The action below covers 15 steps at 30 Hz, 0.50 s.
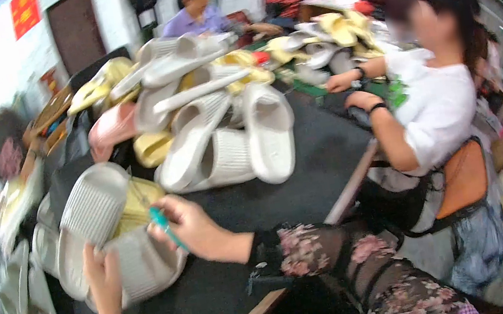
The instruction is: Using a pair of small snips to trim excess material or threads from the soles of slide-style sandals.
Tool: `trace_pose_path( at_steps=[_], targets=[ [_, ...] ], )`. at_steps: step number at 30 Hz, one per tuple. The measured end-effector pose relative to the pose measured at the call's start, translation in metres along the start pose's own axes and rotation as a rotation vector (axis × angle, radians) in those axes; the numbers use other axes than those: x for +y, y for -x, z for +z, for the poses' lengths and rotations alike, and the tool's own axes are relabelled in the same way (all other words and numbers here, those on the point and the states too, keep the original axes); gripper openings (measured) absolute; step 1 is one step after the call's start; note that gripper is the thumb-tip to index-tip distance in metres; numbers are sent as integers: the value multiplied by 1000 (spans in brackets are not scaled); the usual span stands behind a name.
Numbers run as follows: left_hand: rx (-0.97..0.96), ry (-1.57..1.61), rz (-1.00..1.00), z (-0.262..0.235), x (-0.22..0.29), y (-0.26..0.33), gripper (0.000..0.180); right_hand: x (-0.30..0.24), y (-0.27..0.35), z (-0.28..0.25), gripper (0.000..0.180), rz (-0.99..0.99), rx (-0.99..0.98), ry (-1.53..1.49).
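My left hand [104, 282] grips a light grey slipper [144, 266] with a ribbed strap, its thumb and a finger raised at the strap's edge. My right hand [201, 231] is closed around the teal handle of a slim tool [167, 228]; a thin dark shaft seems to run up from it, but its tip is blurred. A second grey slipper [96, 204] lies just beyond my left hand, leaning on the first. Between them and the pile shows part of a yellow slipper [144, 203].
A heap of grey, yellow and pink slippers [207, 124] covers the far part of the black table [260, 211]. More slippers [39, 309] lie at the left edge. A person in white [431, 89] sits at the right, another in purple [203, 17] across, a third [3, 144] at far left.
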<state>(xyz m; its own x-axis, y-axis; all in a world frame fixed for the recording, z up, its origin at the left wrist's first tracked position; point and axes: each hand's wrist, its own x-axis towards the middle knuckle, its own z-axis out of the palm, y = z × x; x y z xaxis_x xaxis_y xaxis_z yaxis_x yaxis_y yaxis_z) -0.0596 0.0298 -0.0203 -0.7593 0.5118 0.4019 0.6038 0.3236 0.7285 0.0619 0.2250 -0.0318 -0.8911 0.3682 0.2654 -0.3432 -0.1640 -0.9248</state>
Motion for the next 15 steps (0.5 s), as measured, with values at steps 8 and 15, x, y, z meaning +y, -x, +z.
trace_pose_path(
  at_steps=[8, 15],
  targets=[
    [-103, 200, -210, -9, -16, -6, 52, 16, -8, -2, 45, 43, 11, -115],
    [107, 241, -10, -11, 13, 2, 30, 16, -11, -4, 41, 30, 76, -178]
  ],
)
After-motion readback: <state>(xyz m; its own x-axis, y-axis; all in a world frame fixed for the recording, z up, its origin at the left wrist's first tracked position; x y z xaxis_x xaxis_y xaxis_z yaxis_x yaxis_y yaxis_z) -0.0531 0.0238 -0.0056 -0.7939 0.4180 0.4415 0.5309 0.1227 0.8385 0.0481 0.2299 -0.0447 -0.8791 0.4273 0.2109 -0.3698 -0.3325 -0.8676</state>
